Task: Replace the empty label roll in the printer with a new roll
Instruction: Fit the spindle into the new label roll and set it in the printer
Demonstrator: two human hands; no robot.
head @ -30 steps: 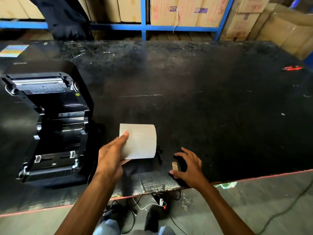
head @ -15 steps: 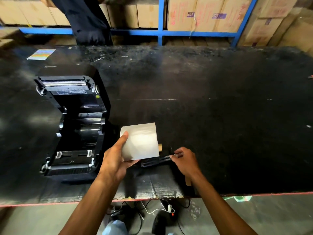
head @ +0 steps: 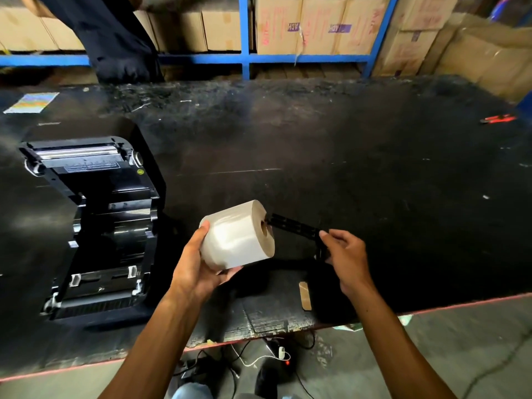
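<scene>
My left hand [head: 198, 266] grips a full white label roll [head: 236, 234], lifted above the black table with its core hole facing right. My right hand [head: 345, 254] holds the far end of a black plastic spindle [head: 293, 226], whose tip sits at the roll's core hole. The black label printer [head: 95, 226] stands at the left with its lid swung open and its roll bay bare. A small brown cardboard core [head: 305, 295] lies on the table near the front edge, below my right hand.
The black table [head: 374, 174] has a worn front edge. A red tool [head: 498, 118] lies far right, a coloured sheet [head: 31, 102] far left. Blue shelving with cardboard boxes [head: 316, 27] lines the back. A person in dark clothes [head: 115, 38] stands beyond the table. Cables [head: 259, 358] lie on the floor.
My left hand raised the roll off the table and turned its core to the right. My right hand picked up the black spindle and brought its tip to the core.
</scene>
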